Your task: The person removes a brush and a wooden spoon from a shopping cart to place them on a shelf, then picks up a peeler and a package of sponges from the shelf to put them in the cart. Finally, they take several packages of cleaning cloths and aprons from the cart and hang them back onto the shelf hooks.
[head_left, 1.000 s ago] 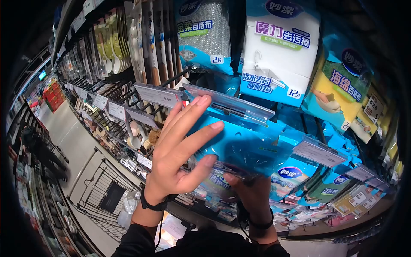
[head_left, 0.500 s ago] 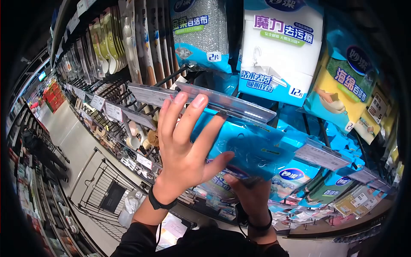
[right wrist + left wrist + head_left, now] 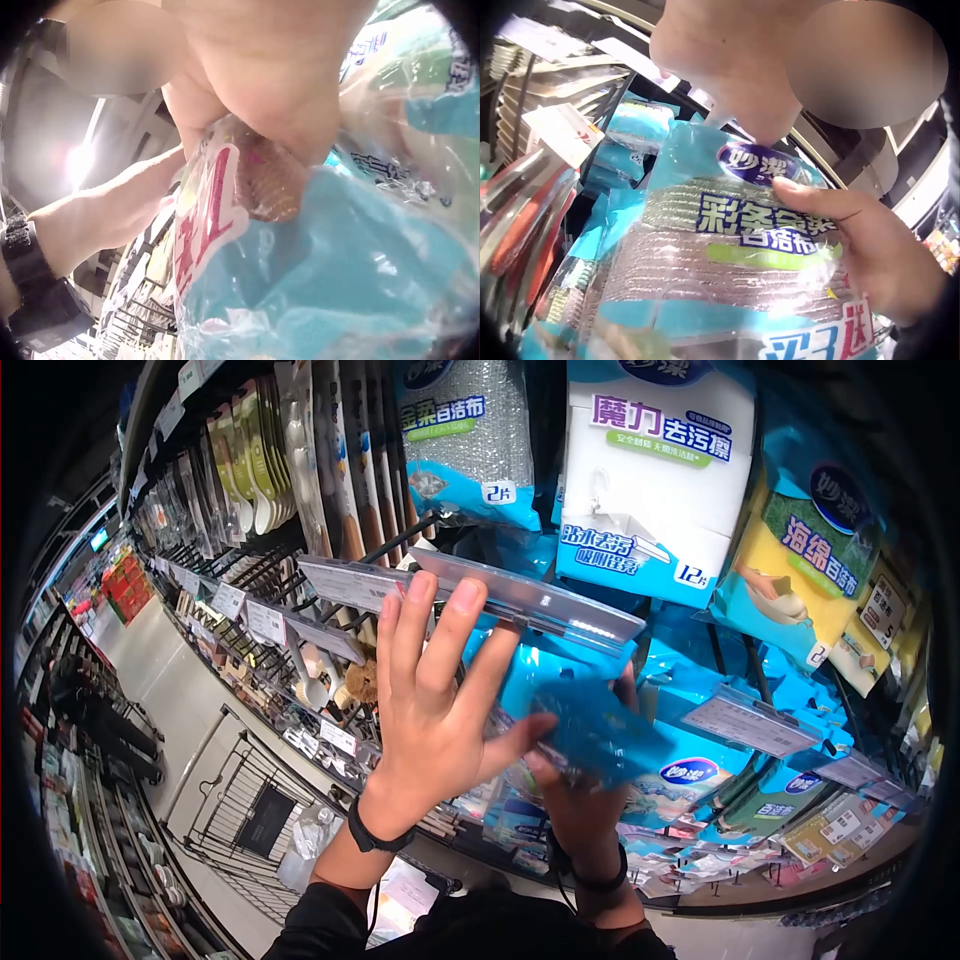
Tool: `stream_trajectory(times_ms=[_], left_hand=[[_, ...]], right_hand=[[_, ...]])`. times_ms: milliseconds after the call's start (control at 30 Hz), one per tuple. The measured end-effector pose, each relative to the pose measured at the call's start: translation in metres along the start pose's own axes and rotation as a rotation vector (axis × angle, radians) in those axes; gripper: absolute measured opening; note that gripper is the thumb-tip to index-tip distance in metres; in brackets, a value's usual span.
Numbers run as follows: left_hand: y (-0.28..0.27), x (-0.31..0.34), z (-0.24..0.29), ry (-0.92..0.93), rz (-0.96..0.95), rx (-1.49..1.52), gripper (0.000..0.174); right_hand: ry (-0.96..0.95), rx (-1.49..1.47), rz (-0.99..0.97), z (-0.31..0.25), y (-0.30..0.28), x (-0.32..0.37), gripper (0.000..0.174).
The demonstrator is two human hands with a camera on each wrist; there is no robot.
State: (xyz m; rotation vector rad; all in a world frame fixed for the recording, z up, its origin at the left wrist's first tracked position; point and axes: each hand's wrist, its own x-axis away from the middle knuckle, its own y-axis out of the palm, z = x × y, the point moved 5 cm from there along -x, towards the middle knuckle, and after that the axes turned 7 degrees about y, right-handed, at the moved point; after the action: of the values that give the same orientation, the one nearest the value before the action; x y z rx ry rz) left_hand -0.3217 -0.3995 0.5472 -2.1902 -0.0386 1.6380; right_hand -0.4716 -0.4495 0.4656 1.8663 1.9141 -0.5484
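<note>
In the head view my left hand (image 3: 430, 695) is spread with straight fingers, their tips on the clear price-label holder (image 3: 530, 600). Its thumb lies at the edge of a blue packet (image 3: 590, 725). Below, my right hand (image 3: 585, 810) grips that packet, thumb in front, with fingertips partly showing behind. The left wrist view shows the packet (image 3: 727, 262) face on, holding striped pinkish-grey scouring cloth, the right hand's thumb (image 3: 802, 196) on its front. The right wrist view has the right hand (image 3: 277, 67) holding the packet (image 3: 330, 262) close up, its fingertips hidden.
White (image 3: 655, 480), silver (image 3: 475, 440) and yellow (image 3: 800, 560) packs hang above and to the right. Utensils (image 3: 255, 460) hang at the left. A shopping cart (image 3: 235, 810) stands lower left; a person (image 3: 95, 720) is farther down the aisle.
The blue packet's upper part has tilted and looks narrower, and right-hand fingertips now show behind it. My left hand has turned more upright since one second ago, its fingertips remaining along the label holder.
</note>
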Motion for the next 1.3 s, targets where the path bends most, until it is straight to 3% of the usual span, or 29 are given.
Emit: stream_trajectory(times_ms=[67,167,300,367,400,500,633,700,733,800,933,1000,1033,1100,1133,1200,1233,1300], left_hand=[[-0.006,-0.002,0.001,-0.004,-0.017,0.056,0.060],[-0.009,-0.002,-0.001,-0.017,0.004,0.138,0.070],[-0.010,-0.001,-0.001,-0.019,0.048,0.165,0.068],[-0.010,0.000,-0.001,-0.025,0.059,0.141,0.062],[-0.008,0.001,-0.001,-0.031,0.058,0.140,0.062],[-0.007,0.000,-0.002,-0.008,0.110,0.127,0.049],[-0.005,-0.001,0.000,-0.002,0.111,0.099,0.043],[-0.002,-0.001,0.001,-0.020,0.116,0.014,0.038],[0.000,0.000,0.002,-0.019,0.116,0.015,0.038],[0.003,0.001,0.003,-0.019,0.103,-0.001,0.037],[0.011,0.005,0.002,-0.039,0.061,-0.022,0.039],[0.015,0.010,0.005,-0.009,0.002,-0.121,0.047],[0.017,0.019,0.006,-0.016,0.059,-0.086,0.048],[0.022,0.043,0.012,-0.078,0.081,0.071,0.054],[0.029,0.060,0.015,-0.122,0.186,0.162,0.053],[0.046,0.076,0.014,-0.237,0.087,0.388,0.053],[0.057,0.076,0.014,-0.245,0.009,0.395,0.050],[0.065,0.074,0.016,-0.241,-0.094,0.353,0.048]], right_hand=[[-0.428,0.361,-0.071,-0.021,0.001,0.007,0.068],[-0.295,0.167,-0.050,-0.018,-0.001,0.009,0.071],[-0.379,0.301,-0.006,-0.026,-0.002,0.005,0.061],[-0.366,0.334,-0.018,-0.012,-0.001,0.003,0.082],[-0.365,0.335,-0.025,-0.011,0.000,0.001,0.082],[-0.235,0.028,-0.067,-0.024,0.008,-0.010,0.099],[-0.219,0.264,-0.097,-0.021,0.010,-0.012,0.100],[-0.052,-0.004,-0.038,-0.017,0.012,-0.017,0.085],[-0.051,-0.004,-0.036,-0.016,0.012,-0.020,0.085],[-0.219,0.113,0.012,-0.021,0.011,-0.023,0.082],[-0.287,0.262,0.006,-0.015,0.010,-0.023,0.087],[-0.307,0.524,0.030,-0.013,0.011,-0.020,0.090],[-0.305,0.524,0.029,-0.006,0.015,-0.016,0.090],[0.041,-0.136,0.049,0.023,0.019,-0.009,0.084],[0.034,-0.139,0.046,0.021,0.018,0.000,0.084],[-0.365,0.519,-0.031,-0.004,0.020,0.034,0.089],[-0.358,0.523,-0.038,-0.011,0.011,0.043,0.089],[-0.415,0.615,-0.242,-0.023,0.003,0.060,0.073]])
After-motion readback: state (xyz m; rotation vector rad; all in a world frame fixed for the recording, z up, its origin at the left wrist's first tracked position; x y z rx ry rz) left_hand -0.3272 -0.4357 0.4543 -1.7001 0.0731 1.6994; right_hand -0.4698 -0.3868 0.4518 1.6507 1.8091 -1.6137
